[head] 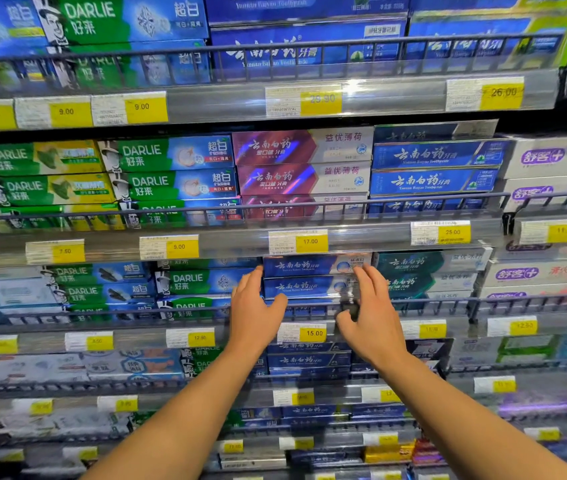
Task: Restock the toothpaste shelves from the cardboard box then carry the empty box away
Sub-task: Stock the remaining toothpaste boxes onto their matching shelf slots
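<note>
The left hand [254,306] reaches to the blue toothpaste boxes [304,277] on the third shelf [431,329] from the top; its grip is spread, fingers straight against the stack's left end, thumb out below it. The right hand [373,315] is at the stack's right end, fingers extended upward, thumb crooked low. Whether it pinches anything cannot be told through the blur. A wire rail [188,311] runs along the shelf front. A yellow price tag [313,333] reading 15.00 sits between the wrists. Green Darlie boxes [199,284] lie just left of the stack.
</note>
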### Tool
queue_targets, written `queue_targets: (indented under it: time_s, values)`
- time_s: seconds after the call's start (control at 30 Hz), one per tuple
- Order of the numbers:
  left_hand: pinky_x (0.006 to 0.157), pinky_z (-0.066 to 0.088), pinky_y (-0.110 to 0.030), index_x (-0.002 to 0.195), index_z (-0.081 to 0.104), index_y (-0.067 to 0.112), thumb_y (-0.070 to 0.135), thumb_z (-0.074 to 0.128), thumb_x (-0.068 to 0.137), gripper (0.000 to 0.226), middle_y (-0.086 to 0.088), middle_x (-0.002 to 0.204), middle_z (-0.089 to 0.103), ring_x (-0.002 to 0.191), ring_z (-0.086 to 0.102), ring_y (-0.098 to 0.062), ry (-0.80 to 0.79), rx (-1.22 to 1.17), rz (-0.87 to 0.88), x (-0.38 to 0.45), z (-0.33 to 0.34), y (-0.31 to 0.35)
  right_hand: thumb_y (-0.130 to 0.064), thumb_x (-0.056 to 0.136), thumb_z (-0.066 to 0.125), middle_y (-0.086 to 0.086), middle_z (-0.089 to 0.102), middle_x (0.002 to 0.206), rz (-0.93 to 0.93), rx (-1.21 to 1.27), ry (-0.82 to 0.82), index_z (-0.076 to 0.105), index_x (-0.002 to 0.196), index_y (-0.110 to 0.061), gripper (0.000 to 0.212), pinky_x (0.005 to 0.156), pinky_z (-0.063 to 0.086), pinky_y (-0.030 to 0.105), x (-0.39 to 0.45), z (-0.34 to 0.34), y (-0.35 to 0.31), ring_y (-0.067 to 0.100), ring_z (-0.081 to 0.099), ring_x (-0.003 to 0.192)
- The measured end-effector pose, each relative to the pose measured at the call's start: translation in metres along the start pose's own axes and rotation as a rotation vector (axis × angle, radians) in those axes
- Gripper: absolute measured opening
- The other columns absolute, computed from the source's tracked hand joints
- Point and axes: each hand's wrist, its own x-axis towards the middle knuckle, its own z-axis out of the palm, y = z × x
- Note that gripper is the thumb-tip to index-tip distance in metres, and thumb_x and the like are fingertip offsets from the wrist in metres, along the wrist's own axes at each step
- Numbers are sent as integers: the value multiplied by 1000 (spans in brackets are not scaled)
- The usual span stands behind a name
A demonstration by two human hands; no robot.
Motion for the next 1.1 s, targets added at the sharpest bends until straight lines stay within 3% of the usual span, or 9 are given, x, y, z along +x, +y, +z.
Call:
queue_targets:
  time_s: [0.1,0.27,0.43,0.6,0.7,0.9,1.1]
  values:
    - [109,38,-48,149,34,17,25,61,91,65,-4,149,42,133,42,-22,24,-42,-17,1,-1,1,-28,86,59,-16,5,157,14,10,-15,18,153,-24,79,77,49,36,1,1,2,23,56,109]
    - [105,43,-44,148,38,16,23,61,92,61,-2,146,46,126,49,-19,36,-77,-24,2,-3,2,-26,85,60,-15,10,156,7,43,-32,21,152,-25,77,82,52,40,-1,1,-1,16,52,111]
    - [110,36,-48,149,35,18,27,61,92,63,-2,149,42,134,42,-23,4,-25,-35,2,-3,3,-21,84,60,-11,19,153,-40,43,-40,26,150,-27,75,83,51,35,-6,-3,-7,10,47,107]
    - [110,36,-48,149,35,21,28,60,93,63,-2,151,39,136,39,-23,23,7,-60,-7,-14,3,-20,84,62,-8,27,148,-87,27,-83,32,147,-22,69,87,42,26,-8,-2,-13,16,45,122]
    - [111,36,-44,149,34,22,28,59,94,60,1,151,38,135,39,-23,68,58,-81,-13,-34,-4,-24,86,60,-7,24,152,-174,-14,-165,31,147,-22,68,95,43,30,-3,5,-27,18,45,126]
    - [116,22,-33,150,32,18,31,60,93,65,-2,156,30,142,25,-21,92,282,-67,-16,-88,-33,-25,89,56,-6,21,154,-305,-24,-260,28,149,-22,66,97,45,32,-5,32,-83,17,38,133]
    - [119,19,-41,155,16,24,40,54,94,73,0,163,6,149,4,-22,-24,517,28,0,-133,-67,-33,94,53,-2,17,158,-338,-176,-234,23,152,-20,67,112,34,34,-5,65,-131,21,23,142]
